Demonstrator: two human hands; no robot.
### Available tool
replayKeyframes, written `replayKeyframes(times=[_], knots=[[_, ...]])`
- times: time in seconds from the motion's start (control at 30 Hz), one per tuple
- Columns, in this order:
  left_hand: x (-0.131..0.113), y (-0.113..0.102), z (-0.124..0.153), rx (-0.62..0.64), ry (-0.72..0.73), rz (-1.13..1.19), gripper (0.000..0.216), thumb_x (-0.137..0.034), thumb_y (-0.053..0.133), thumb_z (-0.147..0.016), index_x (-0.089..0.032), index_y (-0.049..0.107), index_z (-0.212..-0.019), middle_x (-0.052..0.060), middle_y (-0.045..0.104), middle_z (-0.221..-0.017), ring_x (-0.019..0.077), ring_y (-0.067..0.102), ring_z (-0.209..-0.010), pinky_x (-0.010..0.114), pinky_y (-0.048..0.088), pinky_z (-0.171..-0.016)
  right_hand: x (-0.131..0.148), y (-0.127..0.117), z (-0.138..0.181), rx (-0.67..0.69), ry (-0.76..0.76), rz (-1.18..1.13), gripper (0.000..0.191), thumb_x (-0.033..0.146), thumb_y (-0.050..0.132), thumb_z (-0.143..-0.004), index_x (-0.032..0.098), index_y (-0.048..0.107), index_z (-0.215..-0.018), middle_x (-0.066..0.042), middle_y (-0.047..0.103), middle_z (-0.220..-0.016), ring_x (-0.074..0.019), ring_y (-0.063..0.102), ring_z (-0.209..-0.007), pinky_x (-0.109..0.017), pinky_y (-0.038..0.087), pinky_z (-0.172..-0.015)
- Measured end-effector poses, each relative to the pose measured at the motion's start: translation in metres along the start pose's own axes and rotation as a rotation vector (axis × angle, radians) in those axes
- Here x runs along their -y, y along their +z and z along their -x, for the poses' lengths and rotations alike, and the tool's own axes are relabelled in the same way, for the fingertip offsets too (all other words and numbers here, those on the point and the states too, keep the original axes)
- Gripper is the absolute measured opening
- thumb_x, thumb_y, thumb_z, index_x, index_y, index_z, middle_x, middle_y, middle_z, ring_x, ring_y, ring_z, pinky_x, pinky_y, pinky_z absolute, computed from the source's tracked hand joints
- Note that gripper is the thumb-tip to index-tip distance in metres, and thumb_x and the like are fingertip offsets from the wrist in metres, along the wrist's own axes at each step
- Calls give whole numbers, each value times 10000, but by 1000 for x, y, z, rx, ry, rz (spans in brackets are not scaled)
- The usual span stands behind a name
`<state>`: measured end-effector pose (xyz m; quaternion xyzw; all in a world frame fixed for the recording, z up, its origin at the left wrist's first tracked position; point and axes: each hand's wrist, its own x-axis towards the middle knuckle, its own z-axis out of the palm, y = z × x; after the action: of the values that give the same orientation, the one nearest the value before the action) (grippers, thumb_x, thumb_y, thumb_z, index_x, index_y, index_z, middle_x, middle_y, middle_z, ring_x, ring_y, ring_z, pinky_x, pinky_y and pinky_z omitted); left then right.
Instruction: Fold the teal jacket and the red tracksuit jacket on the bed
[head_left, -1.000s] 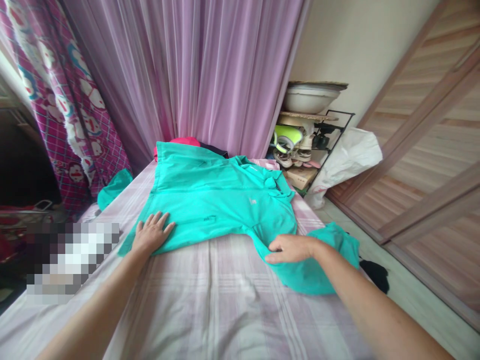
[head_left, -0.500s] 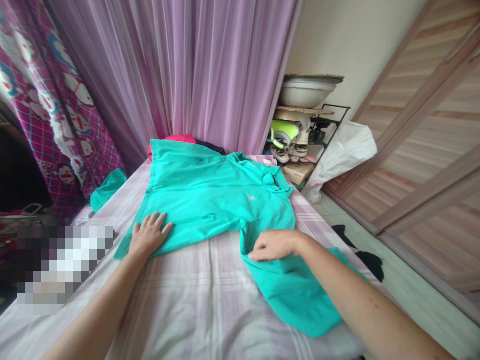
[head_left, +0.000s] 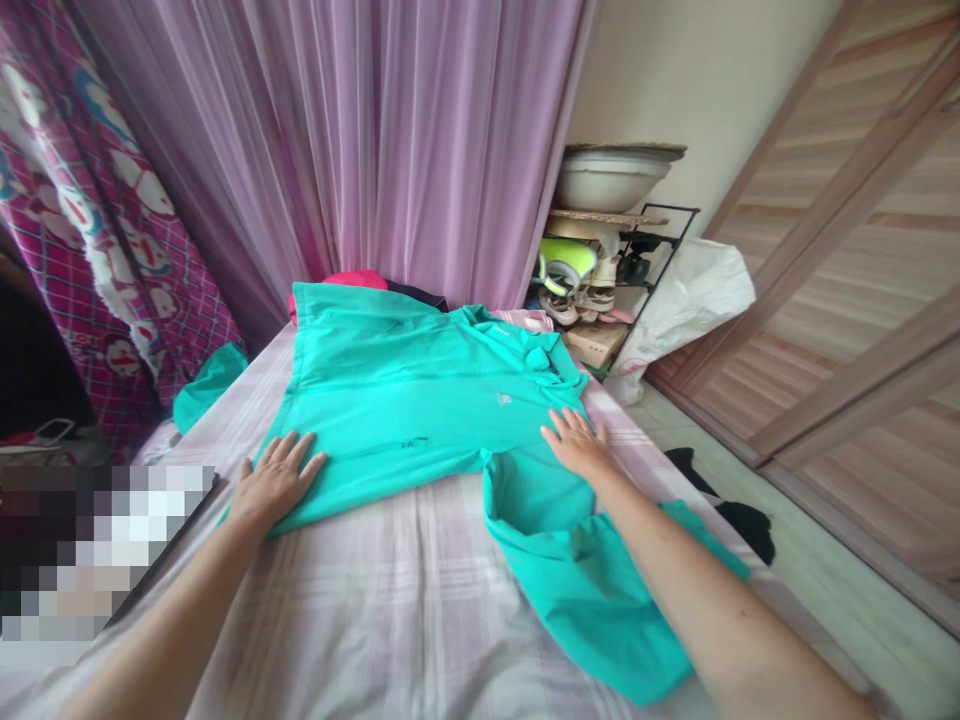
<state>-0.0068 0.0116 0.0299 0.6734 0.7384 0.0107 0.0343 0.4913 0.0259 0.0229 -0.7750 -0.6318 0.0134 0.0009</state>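
A teal jacket (head_left: 390,390) lies spread over a plaid bed sheet (head_left: 382,610), its collar toward the right and its hem toward the left. My left hand (head_left: 277,478) rests flat with fingers spread on the jacket's near hem corner. Near the shoulder, my right hand (head_left: 577,440) lies on the fabric with its fingers stretched out. The near sleeve bends toward me below the right forearm, and that arm covers part of it. A small logo shows on the chest.
Red and dark cloth (head_left: 360,280) lies behind the jacket against the purple curtain (head_left: 450,150). A shoe rack (head_left: 637,310) with a large white basin (head_left: 619,180) stands at the back right, beside a white bag (head_left: 697,295) and a wooden wardrobe (head_left: 847,330). Black items (head_left: 742,525) lie on the floor.
My right hand has let go of the sleeve near the armpit and moved up and right to the shoulder, its fingers now spread. My left hand has slid slightly toward the left.
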Motion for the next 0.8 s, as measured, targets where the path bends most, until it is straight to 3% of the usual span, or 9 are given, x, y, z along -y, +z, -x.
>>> replayKeyframes(times=[0.13, 0.3, 0.43, 0.63, 0.8], knots=[[0, -3, 0, 3, -24, 10, 687, -588, 240, -969, -261, 305, -1570, 79, 251, -1666, 310, 179, -1538, 643, 179, -1190, -26, 3, -2, -135, 95, 42, 585, 472, 242, -1030, 196, 432, -1509, -148, 401, -1582, -280, 384, -1423, -519, 305, -1123], [0, 2, -2, -61, -25, 34, 667, -574, 323, -952, -254, 385, -1535, 98, 320, -1638, 328, 250, -1512, 623, 236, -1182, -22, 5, 1, -313, 232, 4, 575, 461, 290, -1012, 91, 564, -1357, -230, 545, -1413, -336, 490, -1293, -482, 374, -1026], [4, 5, -4, -121, 1, 8, 641, -539, 353, -942, -228, 446, -1495, 111, 397, -1596, 330, 332, -1474, 584, 303, -1168, -24, 4, -3, -273, 319, -75, 565, 494, 319, -989, 91, 637, -1224, -242, 622, -1283, -362, 533, -1230, -505, 404, -975], [-3, -2, 0, -82, -20, -17, 630, -516, 325, -965, -217, 423, -1512, 98, 383, -1607, 307, 309, -1492, 578, 295, -1176, -32, -5, -5, -251, 251, -83, 452, 389, 348, -985, 122, 667, -1162, -228, 665, -1213, -343, 600, -1153, -467, 446, -928], [-9, -7, 7, -64, -14, -28, 600, -491, 313, -987, -240, 404, -1525, 81, 373, -1615, 286, 301, -1500, 565, 268, -1190, -43, -21, -7, -63, 195, -37, 466, 389, 264, -1017, 193, 614, -1255, -188, 722, -1045, -318, 684, -945, -435, 473, -775]])
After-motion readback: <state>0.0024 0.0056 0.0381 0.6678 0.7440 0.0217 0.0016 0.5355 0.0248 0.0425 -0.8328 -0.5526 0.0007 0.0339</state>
